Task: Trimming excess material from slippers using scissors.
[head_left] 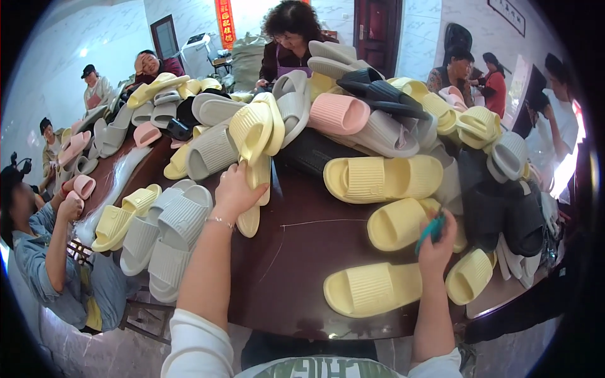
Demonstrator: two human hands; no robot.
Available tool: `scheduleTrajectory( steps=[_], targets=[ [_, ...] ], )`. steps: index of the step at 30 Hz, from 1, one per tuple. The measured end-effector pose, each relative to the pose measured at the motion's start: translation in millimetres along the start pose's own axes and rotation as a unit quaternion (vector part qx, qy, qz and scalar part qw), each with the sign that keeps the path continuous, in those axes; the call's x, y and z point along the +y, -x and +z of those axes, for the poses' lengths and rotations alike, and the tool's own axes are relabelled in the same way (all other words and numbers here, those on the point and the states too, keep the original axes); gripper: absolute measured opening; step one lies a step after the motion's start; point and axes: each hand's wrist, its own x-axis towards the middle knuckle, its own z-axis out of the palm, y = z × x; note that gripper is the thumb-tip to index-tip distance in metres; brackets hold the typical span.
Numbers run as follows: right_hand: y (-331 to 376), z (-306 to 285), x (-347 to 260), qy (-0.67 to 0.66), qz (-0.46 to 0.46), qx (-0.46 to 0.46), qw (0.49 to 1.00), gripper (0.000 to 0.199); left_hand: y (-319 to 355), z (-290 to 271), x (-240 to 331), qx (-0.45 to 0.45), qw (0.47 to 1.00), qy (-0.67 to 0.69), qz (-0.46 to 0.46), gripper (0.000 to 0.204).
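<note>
A yellow slipper [257, 176] sits at the near edge of the heap [340, 113], gripped by the left hand [237, 194]. The right hand [439, 244] is closed around teal snips [431, 232]. Between the hands, thread [324, 222] lies on the brown table [296, 283].

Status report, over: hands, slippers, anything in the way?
Left hand grasping yellow slippers. Right hand holding small teal tool. Pale thread on table between them.
</note>
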Motion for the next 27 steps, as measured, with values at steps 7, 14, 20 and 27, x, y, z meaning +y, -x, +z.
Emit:
scheduleTrajectory(
  steps=[7,14,20,27],
  targets=[
    [72.0,-1.2,-97.9,-0.333,0.269,-0.446,0.786,0.053,6.0,-30.5,11.4,-0.14,0.988,-0.064,0.0,0.074],
    [64.8,4.3,-103.0,-0.022,0.071,-0.641,0.764,0.051,66.7,-74.7,25.0,-0.26,0.961,-0.047,0.082,0.078],
    [52.9,27.5,-78.2,-0.145,0.157,-0.41,0.887,0.048,67.0,-69.6,4.3,-0.307,0.88,0.362,0.03,0.083],
    [60.2,9.9,-87.9,-0.298,0.244,-0.368,0.846,0.047,82.6,-66.9,13.0,-0.398,0.817,0.415,0.049,0.094]
  ],
)
